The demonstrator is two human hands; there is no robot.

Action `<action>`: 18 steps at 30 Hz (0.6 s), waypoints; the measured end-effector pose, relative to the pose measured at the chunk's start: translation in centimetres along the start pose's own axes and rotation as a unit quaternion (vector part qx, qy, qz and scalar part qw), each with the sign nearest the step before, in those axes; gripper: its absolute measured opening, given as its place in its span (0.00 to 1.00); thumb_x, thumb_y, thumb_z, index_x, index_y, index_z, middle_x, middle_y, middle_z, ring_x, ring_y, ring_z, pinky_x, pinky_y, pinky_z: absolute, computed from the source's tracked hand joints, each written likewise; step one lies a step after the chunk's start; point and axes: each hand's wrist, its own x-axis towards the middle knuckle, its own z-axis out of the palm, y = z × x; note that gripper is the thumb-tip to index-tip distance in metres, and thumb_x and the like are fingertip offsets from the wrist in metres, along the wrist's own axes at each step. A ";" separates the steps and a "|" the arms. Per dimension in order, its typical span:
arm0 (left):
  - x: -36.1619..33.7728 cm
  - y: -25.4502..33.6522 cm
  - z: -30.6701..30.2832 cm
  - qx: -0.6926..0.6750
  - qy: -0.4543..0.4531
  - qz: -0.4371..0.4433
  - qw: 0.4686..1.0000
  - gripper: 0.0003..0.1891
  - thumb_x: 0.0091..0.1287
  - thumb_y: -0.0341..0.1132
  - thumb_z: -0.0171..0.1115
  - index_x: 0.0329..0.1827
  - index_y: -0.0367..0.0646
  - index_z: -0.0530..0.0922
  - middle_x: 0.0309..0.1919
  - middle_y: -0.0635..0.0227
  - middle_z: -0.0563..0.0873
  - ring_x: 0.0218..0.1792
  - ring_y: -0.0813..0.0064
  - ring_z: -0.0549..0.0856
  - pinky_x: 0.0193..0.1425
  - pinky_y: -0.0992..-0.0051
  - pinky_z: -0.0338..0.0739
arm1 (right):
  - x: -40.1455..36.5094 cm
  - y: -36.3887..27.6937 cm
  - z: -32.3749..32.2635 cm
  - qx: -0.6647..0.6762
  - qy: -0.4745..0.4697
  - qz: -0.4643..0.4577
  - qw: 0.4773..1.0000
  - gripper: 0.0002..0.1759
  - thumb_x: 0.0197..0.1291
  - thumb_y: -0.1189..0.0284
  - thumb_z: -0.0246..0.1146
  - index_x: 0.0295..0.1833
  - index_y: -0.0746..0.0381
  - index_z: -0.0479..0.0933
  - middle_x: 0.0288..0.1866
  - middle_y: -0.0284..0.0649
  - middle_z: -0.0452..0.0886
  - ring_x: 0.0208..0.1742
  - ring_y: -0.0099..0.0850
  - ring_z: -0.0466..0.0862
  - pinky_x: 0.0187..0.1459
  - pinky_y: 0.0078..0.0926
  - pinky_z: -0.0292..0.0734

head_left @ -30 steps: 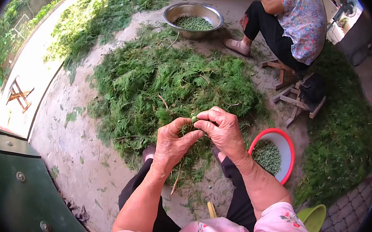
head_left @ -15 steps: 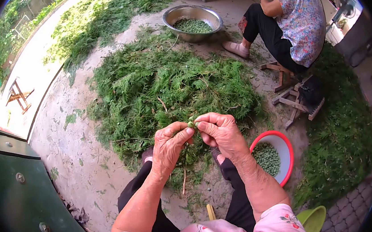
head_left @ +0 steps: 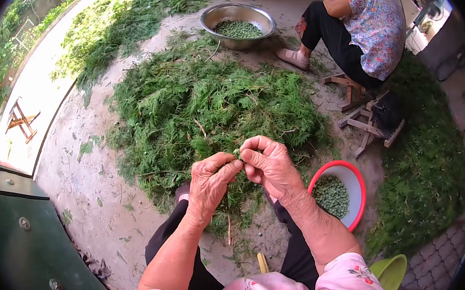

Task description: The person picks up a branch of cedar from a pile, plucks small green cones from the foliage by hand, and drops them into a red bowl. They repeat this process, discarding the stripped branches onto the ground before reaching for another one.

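Note:
My left hand (head_left: 212, 181) is closed around a thin stemmed sprig (head_left: 228, 215), whose brown stem hangs down below the fingers. Pinched at the sprig's top beside it is my right hand (head_left: 270, 166), its fingertips on small green cones (head_left: 237, 153). Both hands meet over the near edge of a pile of green branches (head_left: 211, 102). To the right of my right forearm, a white bowl with a red rim (head_left: 362, 194) holds many green cones. Farther off, a metal basin (head_left: 245, 42) holds more of them.
A person (head_left: 372, 25) sits at the upper right, near wooden stools (head_left: 362, 124). More cut greenery (head_left: 423, 182) lies along the right side. A green metal panel (head_left: 35, 242) stands at the left, a folding stool (head_left: 21, 120) outside, and a yellow-green bowl (head_left: 390, 275) at the bottom right.
My right hand has shifted slightly up and its fingers have curled more around the cones. My left hand keeps its grip. The seated person's hands and head have moved slightly.

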 end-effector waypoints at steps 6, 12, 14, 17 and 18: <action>0.3 -0.1 -0.4 -0.056 0.001 -0.010 0.998 0.07 0.56 0.32 0.62 0.27 0.36 0.79 0.17 0.73 0.75 0.20 0.84 0.72 0.26 0.81 0.65 | 0.4 -0.5 -0.4 0.123 -0.018 0.009 0.992 0.04 0.61 0.74 0.60 0.39 0.62 0.73 0.27 0.31 0.75 0.25 0.16 0.76 0.20 0.11 0.68; 0.4 -0.1 -0.5 -0.055 -0.012 -0.020 0.998 0.08 0.56 0.33 0.62 0.26 0.36 0.78 0.16 0.74 0.74 0.20 0.85 0.71 0.25 0.81 0.64 | 0.1 -1.3 0.2 -0.003 0.002 -0.012 1.000 0.07 0.62 0.75 0.58 0.45 0.65 0.74 0.30 0.32 0.77 0.26 0.16 0.75 0.21 0.10 0.66; 0.4 -0.2 -0.4 -0.045 -0.017 -0.019 0.999 0.08 0.56 0.33 0.62 0.26 0.36 0.78 0.16 0.74 0.74 0.20 0.85 0.71 0.25 0.81 0.63 | 0.1 -1.0 0.0 -0.029 -0.017 -0.006 0.999 0.08 0.62 0.75 0.58 0.45 0.66 0.74 0.29 0.31 0.77 0.25 0.15 0.74 0.21 0.10 0.66; 0.4 -0.2 -0.4 -0.047 -0.017 -0.025 0.998 0.09 0.57 0.33 0.62 0.26 0.36 0.78 0.16 0.75 0.73 0.20 0.85 0.70 0.24 0.82 0.63 | 0.1 -0.5 0.1 -0.071 -0.023 0.003 0.997 0.09 0.61 0.74 0.60 0.45 0.66 0.76 0.25 0.27 0.76 0.23 0.13 0.73 0.22 0.09 0.66; 0.4 -0.3 -0.4 -0.033 -0.014 -0.029 0.999 0.08 0.57 0.33 0.62 0.26 0.36 0.79 0.16 0.75 0.73 0.20 0.86 0.70 0.24 0.82 0.63 | 0.1 -0.3 0.1 -0.094 -0.011 -0.006 0.995 0.08 0.61 0.73 0.60 0.44 0.65 0.77 0.26 0.27 0.76 0.23 0.13 0.73 0.22 0.09 0.67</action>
